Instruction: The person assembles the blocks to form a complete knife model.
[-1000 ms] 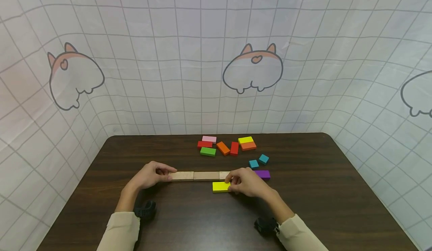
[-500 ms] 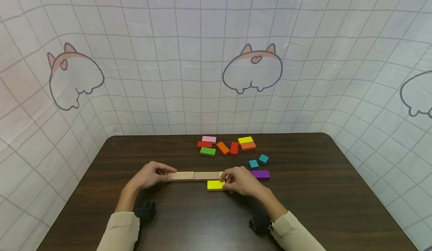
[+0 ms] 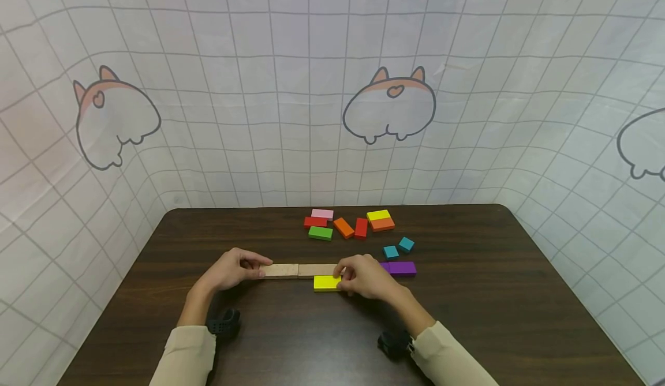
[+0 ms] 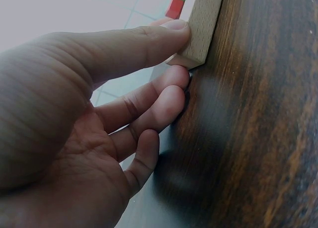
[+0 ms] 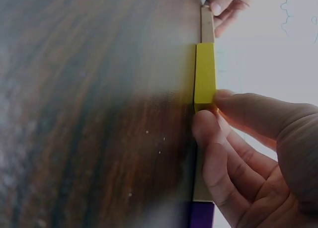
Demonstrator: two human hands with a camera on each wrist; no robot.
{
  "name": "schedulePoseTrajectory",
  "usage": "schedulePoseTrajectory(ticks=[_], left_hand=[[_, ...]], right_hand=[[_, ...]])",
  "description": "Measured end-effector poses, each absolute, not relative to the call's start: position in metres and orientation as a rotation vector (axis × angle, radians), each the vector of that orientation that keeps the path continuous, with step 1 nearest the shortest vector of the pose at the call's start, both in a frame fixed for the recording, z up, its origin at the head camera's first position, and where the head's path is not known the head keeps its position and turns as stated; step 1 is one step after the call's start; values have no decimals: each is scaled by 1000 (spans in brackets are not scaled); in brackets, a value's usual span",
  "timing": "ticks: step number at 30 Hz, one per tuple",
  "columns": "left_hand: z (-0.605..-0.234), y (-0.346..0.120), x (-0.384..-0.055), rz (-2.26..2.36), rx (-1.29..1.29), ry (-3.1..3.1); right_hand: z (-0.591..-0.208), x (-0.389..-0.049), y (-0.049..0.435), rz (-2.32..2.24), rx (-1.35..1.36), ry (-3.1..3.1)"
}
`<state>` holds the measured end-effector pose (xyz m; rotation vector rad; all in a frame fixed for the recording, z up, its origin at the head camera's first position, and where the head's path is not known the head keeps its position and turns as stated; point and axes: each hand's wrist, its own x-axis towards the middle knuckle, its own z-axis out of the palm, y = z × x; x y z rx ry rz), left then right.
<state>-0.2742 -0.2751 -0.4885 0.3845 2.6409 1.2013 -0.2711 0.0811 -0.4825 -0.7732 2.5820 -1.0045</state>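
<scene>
Plain wooden blocks lie end to end in a row across the table. My left hand pinches the leftmost wooden block at its outer end; in the left wrist view the thumb lies on that block. Beside it runs another wooden block. Just on the near side of the row is a yellow block, its right end pinched by my right hand. The right wrist view shows thumb and fingertips at the end of this yellow block. Purple blocks continue the row at the right, partly behind the right hand.
Farther back on the dark table lie a pink block, a green block, a red block, an orange block and several others. Two small blue blocks sit behind the purple ones. A patterned cloth hangs behind.
My right hand has slid the yellow block left and slightly away from me, close against the wooden row. More purple shows at the right. The left hand has stayed in place.
</scene>
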Motion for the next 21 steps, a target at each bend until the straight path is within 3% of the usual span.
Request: schedulePoseTrajectory(ticks=[21], left_hand=[[-488,-275,-275,1196,367,2650]], right_hand=[[-483,-274,77,-988,-760,2569]])
